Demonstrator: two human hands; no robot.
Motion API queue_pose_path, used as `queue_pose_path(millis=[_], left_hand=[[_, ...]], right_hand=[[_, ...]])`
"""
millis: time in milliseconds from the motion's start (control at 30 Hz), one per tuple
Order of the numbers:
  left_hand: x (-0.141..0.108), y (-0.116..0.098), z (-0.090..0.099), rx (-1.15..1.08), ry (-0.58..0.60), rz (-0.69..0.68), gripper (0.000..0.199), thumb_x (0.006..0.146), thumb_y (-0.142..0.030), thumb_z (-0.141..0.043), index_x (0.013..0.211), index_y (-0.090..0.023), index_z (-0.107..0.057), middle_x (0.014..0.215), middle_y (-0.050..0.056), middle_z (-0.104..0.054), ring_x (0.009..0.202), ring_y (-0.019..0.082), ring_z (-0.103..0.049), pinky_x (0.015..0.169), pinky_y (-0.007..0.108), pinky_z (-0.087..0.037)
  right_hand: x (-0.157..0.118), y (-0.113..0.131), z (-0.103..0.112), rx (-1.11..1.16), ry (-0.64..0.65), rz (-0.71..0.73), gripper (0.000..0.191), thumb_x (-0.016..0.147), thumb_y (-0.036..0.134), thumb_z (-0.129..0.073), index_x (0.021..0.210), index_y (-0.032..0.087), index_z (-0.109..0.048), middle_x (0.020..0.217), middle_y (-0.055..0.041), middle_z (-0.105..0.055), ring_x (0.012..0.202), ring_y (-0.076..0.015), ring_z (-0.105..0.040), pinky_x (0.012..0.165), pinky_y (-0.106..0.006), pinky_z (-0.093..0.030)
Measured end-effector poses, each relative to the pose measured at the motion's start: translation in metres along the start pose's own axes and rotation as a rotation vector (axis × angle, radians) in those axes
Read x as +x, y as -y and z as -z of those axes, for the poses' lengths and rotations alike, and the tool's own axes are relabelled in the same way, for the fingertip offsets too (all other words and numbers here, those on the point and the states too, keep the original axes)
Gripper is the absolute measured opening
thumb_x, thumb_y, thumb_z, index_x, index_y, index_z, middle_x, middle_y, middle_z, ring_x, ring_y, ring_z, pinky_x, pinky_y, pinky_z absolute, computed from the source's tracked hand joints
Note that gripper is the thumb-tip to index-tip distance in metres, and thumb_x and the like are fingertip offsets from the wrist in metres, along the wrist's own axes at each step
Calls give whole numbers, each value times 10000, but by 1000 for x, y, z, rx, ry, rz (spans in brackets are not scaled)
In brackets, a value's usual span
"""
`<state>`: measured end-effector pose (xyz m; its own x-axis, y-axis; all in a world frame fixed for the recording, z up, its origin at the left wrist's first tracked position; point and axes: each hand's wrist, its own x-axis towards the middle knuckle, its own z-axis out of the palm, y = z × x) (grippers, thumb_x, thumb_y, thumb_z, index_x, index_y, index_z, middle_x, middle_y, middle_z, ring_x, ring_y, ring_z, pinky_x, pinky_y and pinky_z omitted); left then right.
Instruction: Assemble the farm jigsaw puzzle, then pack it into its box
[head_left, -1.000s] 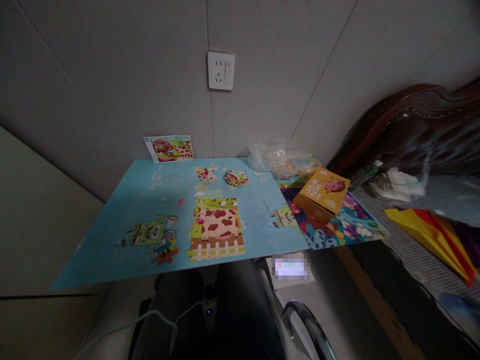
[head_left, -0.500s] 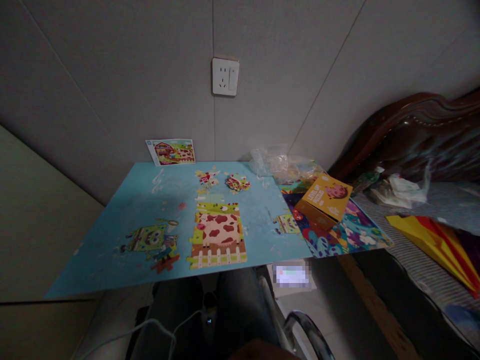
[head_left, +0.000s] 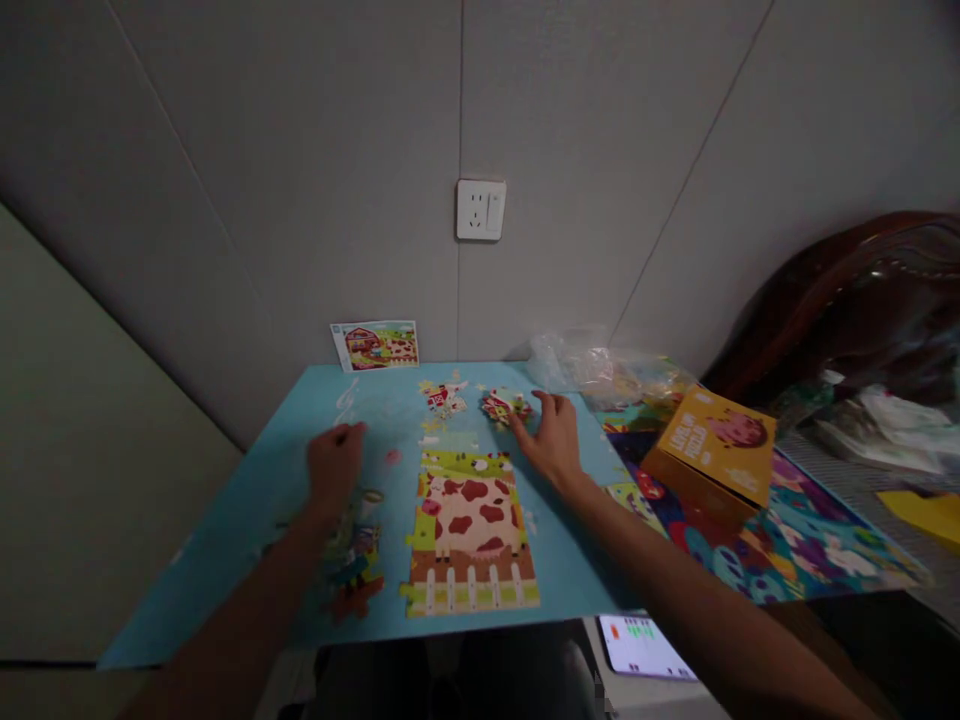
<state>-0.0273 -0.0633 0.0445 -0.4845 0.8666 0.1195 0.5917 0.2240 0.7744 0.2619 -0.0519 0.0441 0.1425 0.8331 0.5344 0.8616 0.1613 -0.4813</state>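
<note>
Orange box [head_left: 711, 452], contents hidden; left hand [head_left: 334, 464] curled, right hand [head_left: 553, 444] wide beside puzzle pieces [head_left: 496, 407].

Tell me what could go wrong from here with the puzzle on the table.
The right hand spreads its thumb and fingers at the heaped puzzle pieces; a clumsy pinch could scatter them.

The joined cow section lies close to the near edge of the blue table, so a brushing arm might push it over or break it apart.
</note>
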Motion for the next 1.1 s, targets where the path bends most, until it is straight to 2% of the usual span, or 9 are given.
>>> queue_pose_path(millis=[133, 233, 300, 400, 500, 767, 900, 1000, 1100], left_hand=[[21, -6, -51, 94, 17, -151, 326, 843, -293, -539, 545, -161, -528, 525, -27, -473, 580, 118, -488, 593, 245, -361], [24, -7, -74, 230, 96, -435, 277, 834, -344, -511, 619, -188, -590, 555, -34, -517, 562, 106, -476, 574, 235, -311], [25, -6, -76, 246, 83, -487, 200, 820, -325, -517, 780, -210, -676, 728, -9, -618, 677, 127, -549, 636, 236, -361], [25, -3, -71, 218, 207, -568, 241, 815, -331, -533, 924, -217, -715, 925, 32, -637, 827, 158, -594, 772, 263, -422], [24, 0, -68, 213, 318, -617, 250, 813, -326, -537, 936, -209, -721, 947, 46, -625, 882, 177, -600, 849, 295, -438], [27, 2, -71, 198, 361, -663, 254, 822, -333, -520, 923, -211, -718, 951, 52, -613, 896, 195, -591, 848, 331, -442], [29, 4, -71, 177, 386, -658, 244, 821, -350, -522, 887, -216, -716, 943, 45, -619, 894, 191, -594, 839, 320, -440], [30, 5, -72, 171, 384, -657, 240, 822, -359, -520, 876, -225, -712, 950, 39, -620, 896, 189, -596, 830, 313, -436], [32, 6, -74, 180, 363, -653, 231, 821, -359, -517, 854, -234, -708, 942, 29, -622, 882, 184, -600, 815, 306, -432]], right_hand=[[18, -19, -51, -127, -56, 78, 749, 777, 607, -565, 1339, 119, -481, 1240, -228, -493, 1118, -365, -474, 906, -516, -397], [19, -35, -60, -133, 42, 79, 762, 785, 635, -544, 1376, 160, -461, 1220, -201, -536, 1100, -362, -493, 898, -514, -406], [22, -41, -59, -106, 120, 59, 664, 814, 597, -537, 1320, 167, -530, 1155, -168, -598, 1049, -331, -532, 899, -485, -414], [26, -42, -57, -52, 175, 57, 566, 841, 527, -547, 1253, 141, -592, 1138, -146, -636, 1016, -291, -566, 908, -435, -424], [27, -39, -54, 4, 180, 64, 501, 828, 459, -598, 1201, 126, -630, 1121, -134, -664, 994, -268, -594, 908, -405, -436], [29, -37, -49, 66, 132, 4, 488, 798, 436, -644, 1175, 128, -650, 1134, -129, -681, 1007, -271, -619, 909, -400, -452], [25, -34, -49, 122, 196, -16, 530, 782, 479, -641, 1185, 135, -647, 1112, -138, -685, 970, -267, -635, 901, -403, -459], [26, -35, -47, 199, 98, -63, 687, 759, 525, -636, 1319, 141, -531, 1154, -155, -651, 977, -277, -630, 878, -413, -473], [40, -49, -40, 291, -115, -290, 902, 755, 532, -624, 1492, 183, -237, 1117, -152, -647, 856, -255, -660, 786, -400, -509]])
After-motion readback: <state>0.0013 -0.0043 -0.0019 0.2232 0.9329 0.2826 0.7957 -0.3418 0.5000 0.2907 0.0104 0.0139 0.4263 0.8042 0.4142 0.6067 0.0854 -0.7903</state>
